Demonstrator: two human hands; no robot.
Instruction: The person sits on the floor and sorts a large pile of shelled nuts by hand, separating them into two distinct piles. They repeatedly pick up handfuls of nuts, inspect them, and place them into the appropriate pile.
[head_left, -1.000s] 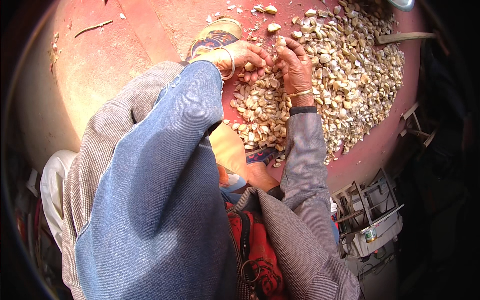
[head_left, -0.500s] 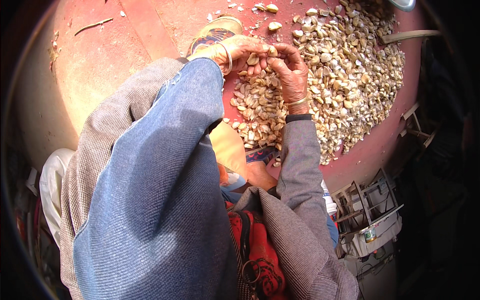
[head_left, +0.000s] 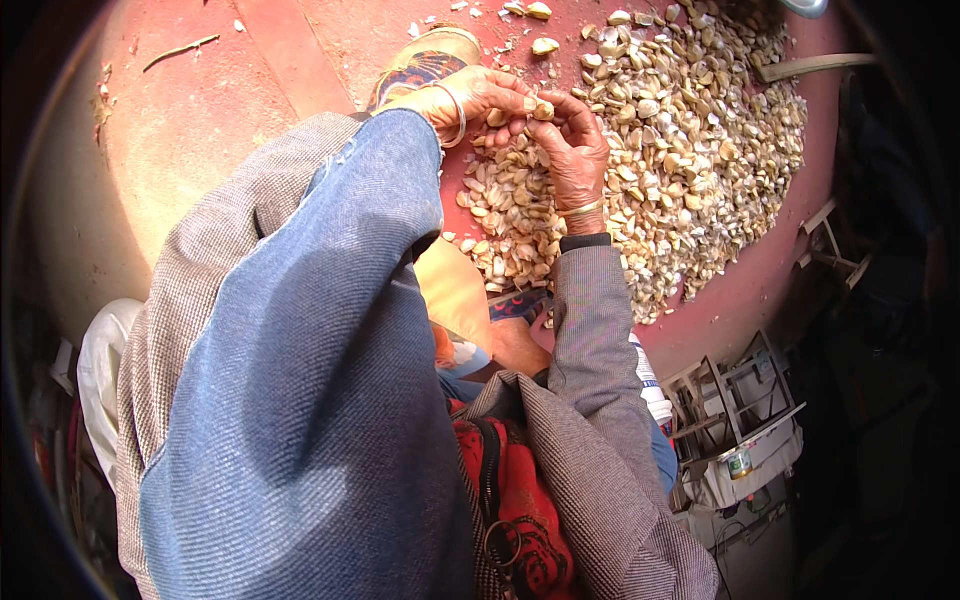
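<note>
My left hand [head_left: 478, 100], with a bangle at its wrist, reaches in from the left, its fingers closed. My right hand [head_left: 577, 160] comes up from below with its thumb and fingers pinched together. Between the fingertips of both hands is a small tan piece that looks like a garlic clove [head_left: 543, 110]. Another clove [head_left: 497, 117] is tucked in the curled fingers of my left hand. Beneath and beside the hands spreads a large heap of similar pale cloves [head_left: 700, 150], some split or husk-like.
The heap lies on a reddish surface [head_left: 270, 60]. A shoe [head_left: 440, 55] is just beyond my left hand. A curved pale stick [head_left: 815, 66] rests at the heap's right edge, and a thin twig [head_left: 180, 52] lies far left. A small wooden stool-like frame [head_left: 735, 400] stands lower right.
The clove between the fingertips has turned a little. My right hand has shifted slightly left, and the whole view has moved a little.
</note>
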